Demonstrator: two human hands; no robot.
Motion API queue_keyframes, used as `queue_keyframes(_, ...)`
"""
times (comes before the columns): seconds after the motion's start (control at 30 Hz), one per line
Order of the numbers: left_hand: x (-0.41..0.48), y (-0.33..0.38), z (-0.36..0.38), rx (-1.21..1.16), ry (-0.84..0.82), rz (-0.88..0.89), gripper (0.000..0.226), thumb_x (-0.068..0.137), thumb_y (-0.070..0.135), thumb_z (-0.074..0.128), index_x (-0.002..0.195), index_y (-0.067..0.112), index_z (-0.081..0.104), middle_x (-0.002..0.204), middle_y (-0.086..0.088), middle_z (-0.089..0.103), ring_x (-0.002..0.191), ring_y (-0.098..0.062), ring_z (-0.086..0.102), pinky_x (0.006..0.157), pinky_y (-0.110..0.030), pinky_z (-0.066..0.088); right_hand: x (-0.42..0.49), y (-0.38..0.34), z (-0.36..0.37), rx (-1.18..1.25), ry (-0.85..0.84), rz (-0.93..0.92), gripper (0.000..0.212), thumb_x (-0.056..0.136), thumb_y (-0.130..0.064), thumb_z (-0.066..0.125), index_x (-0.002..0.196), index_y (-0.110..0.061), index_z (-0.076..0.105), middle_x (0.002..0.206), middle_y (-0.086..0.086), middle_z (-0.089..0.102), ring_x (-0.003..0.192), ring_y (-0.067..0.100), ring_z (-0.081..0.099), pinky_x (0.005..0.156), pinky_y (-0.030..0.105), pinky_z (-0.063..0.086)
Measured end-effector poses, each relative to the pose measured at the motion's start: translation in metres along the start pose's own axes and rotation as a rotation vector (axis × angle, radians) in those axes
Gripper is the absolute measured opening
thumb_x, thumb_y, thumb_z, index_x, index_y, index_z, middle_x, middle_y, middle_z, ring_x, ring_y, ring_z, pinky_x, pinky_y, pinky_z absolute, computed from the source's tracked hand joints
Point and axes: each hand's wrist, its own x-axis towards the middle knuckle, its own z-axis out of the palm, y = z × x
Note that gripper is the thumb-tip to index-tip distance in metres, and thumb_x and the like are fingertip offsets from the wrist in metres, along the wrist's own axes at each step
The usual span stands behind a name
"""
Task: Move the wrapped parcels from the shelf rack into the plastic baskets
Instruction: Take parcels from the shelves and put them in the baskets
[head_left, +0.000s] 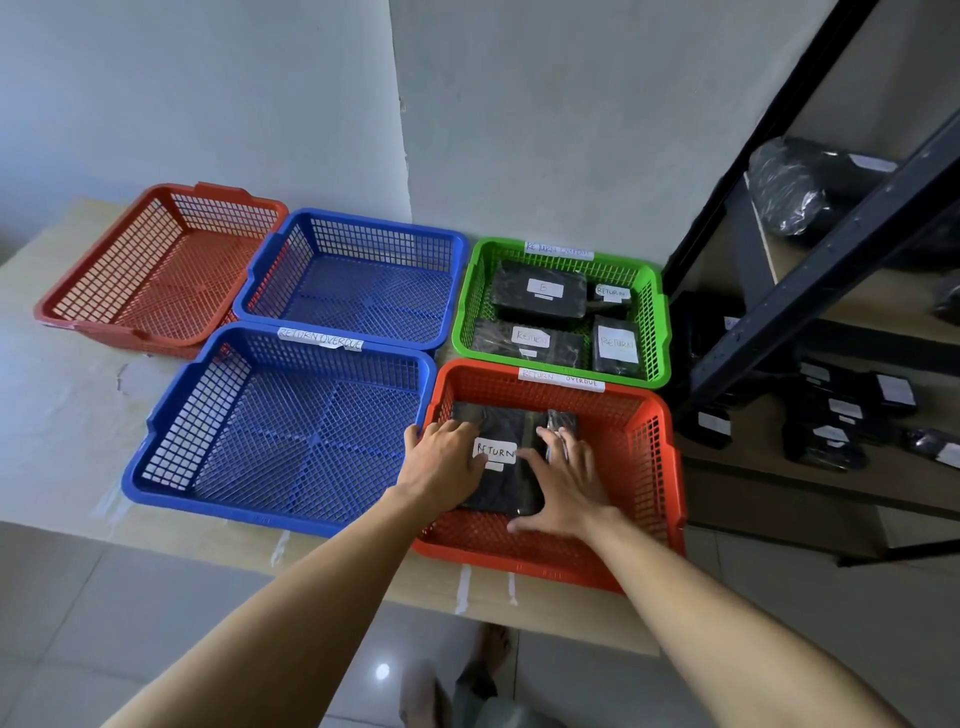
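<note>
Both palms down, fingers spread wide, gripping nothing: my left hand (445, 460) and right hand (565, 491) press the black parcel (498, 491) flat inside the near red basket (550, 567).

Dim, cool, bluish light; you see the wall (208, 104) brightest at upper left. Shadows soft and faint. One small glare spot on the floor tile (383, 671), lower centre. Shelf rack (831, 260) at right underexposed, detail muddy. Wide-angle stretch at your frame edges.
</note>
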Motion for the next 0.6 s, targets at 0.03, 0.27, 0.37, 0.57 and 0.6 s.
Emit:
queue_keyframes(0.03,-0.003,-0.001,0.000,-0.001,0.003,0.001,0.020,0.092,0.039,0.050,0.099,0.020,0.052,0.109,0.003,0.060,0.108,-0.023,0.051,0.104,-0.048,0.025,0.001,-0.001,0.001,0.003,-0.005,0.010,0.101,0.060,-0.074,0.071,0.143,-0.034,0.029,0.159,0.009,0.005,0.146,0.035,-0.001,0.114,0.055,0.007)
queue_keyframes(0.27,-0.020,0.000,-0.006,-0.024,0.028,0.047,0.017,0.092,0.035,0.050,0.096,0.019,0.052,0.108,0.003,0.060,0.107,-0.022,0.051,0.103,-0.047,0.025,-0.015,-0.008,-0.003,0.080,0.060,0.079,0.098,0.065,-0.068,0.072,0.145,-0.032,0.029,0.158,0.009,0.009,0.144,0.033,0.007,0.113,0.050,0.017)
queue_keyframes(0.37,-0.027,0.005,-0.004,-0.021,0.037,0.091,0.020,0.091,0.035,0.051,0.103,0.019,0.055,0.113,0.003,0.060,0.109,-0.022,0.052,0.101,-0.045,0.026,-0.031,-0.008,-0.014,0.093,0.090,0.130,0.082,0.075,-0.064,0.066,0.142,-0.030,0.034,0.154,0.008,0.020,0.141,0.030,0.015,0.112,0.044,0.019)
queue_keyframes(0.57,-0.044,0.032,0.003,0.022,-0.022,0.172,0.034,0.090,0.038,0.052,0.120,0.023,0.057,0.125,0.003,0.059,0.121,-0.023,0.049,0.102,-0.045,0.024,-0.078,0.004,-0.038,0.100,0.244,0.232,0.063,0.084,-0.054,0.062,0.137,-0.026,0.044,0.146,0.004,0.034,0.136,0.026,0.026,0.108,0.041,0.024)
queue_keyframes(0.6,-0.047,0.040,0.003,0.019,-0.021,0.193,0.033,0.090,0.037,0.052,0.118,0.022,0.057,0.123,0.002,0.059,0.120,-0.023,0.049,0.102,-0.045,0.025,-0.088,0.008,-0.041,0.101,0.274,0.248,0.063,0.084,-0.054,0.062,0.137,-0.026,0.045,0.146,0.004,0.035,0.137,0.026,0.026,0.108,0.040,0.023)
